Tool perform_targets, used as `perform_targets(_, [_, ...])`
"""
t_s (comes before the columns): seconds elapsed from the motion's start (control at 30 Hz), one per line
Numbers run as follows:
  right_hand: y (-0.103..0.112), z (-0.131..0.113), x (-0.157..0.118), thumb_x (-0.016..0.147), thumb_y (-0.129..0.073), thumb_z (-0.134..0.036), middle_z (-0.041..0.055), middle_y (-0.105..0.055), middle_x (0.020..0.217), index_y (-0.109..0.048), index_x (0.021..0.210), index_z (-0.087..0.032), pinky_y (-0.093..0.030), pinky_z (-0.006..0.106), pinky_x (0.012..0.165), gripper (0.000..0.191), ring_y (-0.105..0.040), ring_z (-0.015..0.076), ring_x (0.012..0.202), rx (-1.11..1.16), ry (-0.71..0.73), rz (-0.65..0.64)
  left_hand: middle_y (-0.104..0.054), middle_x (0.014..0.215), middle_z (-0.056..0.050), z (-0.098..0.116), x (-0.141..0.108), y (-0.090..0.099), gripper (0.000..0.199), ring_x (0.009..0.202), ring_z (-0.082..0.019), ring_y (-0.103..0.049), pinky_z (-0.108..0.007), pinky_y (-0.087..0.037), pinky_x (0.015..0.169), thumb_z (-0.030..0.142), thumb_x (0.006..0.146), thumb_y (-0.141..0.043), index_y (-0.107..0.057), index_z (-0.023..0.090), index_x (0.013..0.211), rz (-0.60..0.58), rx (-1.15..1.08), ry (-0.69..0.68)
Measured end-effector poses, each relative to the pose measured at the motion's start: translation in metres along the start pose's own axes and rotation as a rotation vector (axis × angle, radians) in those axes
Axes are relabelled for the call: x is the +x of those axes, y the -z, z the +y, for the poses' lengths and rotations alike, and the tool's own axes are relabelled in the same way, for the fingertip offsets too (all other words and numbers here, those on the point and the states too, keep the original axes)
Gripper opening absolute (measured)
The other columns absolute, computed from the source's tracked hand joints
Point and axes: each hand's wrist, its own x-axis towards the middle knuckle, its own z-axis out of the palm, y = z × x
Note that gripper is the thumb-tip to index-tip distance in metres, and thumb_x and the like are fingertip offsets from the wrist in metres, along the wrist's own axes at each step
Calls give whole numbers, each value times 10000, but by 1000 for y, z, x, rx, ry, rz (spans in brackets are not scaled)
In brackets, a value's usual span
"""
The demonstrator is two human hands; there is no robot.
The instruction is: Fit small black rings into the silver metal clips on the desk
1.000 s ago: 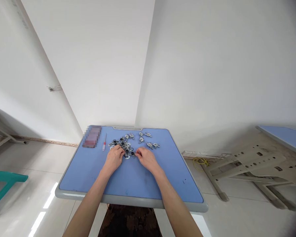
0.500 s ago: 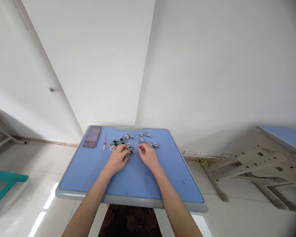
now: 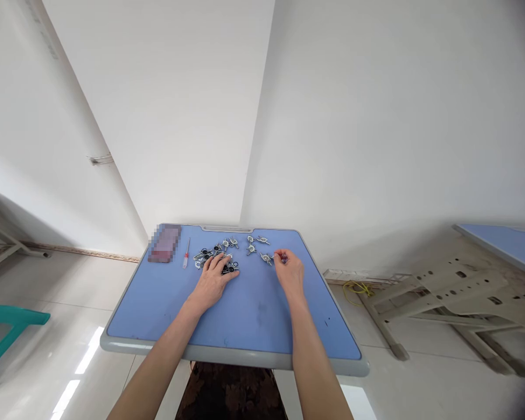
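Note:
My left hand (image 3: 210, 284) lies over a heap of small metal parts (image 3: 205, 255), some with black round pieces. Its fingers are spread and touch the near side of the heap; a few parts are hidden beneath them. To the right, my right hand (image 3: 290, 273) is closed, thumb and fingertips pinched together. Whatever is between those fingertips is too small and covered to make out. Just left of them lies one loose silver metal part (image 3: 266, 258). Farther back are more such parts, one of them a silver metal piece (image 3: 251, 249).
A screwdriver (image 3: 186, 256) with a clear and red handle lies left of the heap, beside a blurred-out flat object (image 3: 165, 243). All rest on a blue table (image 3: 245, 326) against a white wall. Another table (image 3: 503, 239) stands right; a green stool (image 3: 15, 315) is left.
My right hand has moved right, away from the heap, to the outermost loose part, which its fingers now cover. My left hand has stayed at the heap, its fingers more spread.

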Motion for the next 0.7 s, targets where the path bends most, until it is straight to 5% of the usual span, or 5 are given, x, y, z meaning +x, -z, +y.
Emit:
perform_targets(0.23, [4,0,1,809,-425,-179,58,-657,961,-615,1074,-193,-419,272,712,327,-601,186,853,-272,4,-144,-441,1357,-102,1,3,6,359,1323,-286,-321,-526,-388,1009,137,888,-483,-560,274,1211,72,-108,6])
perform_targets(0.47, [-10,-5,-7,858,-499,-287,70,-672,980,-547,1180,-196,-410,283,721,338,-620,218,906,-524,104,-284,-538,1220,-94,-3,9,9,311,1254,-258,-412,-482,-424,984,80,872,-439,-582,221,1109,225,-172,54])
perform_targets(0.7, [-14,-3,-4,894,-467,-313,79,-687,991,-517,1184,-182,-412,291,713,323,-632,231,930,-587,97,-286,-576,1124,-75,-23,10,11,269,1110,-247,-506,-445,-453,915,54,842,-436,-632,215,931,485,-196,334])
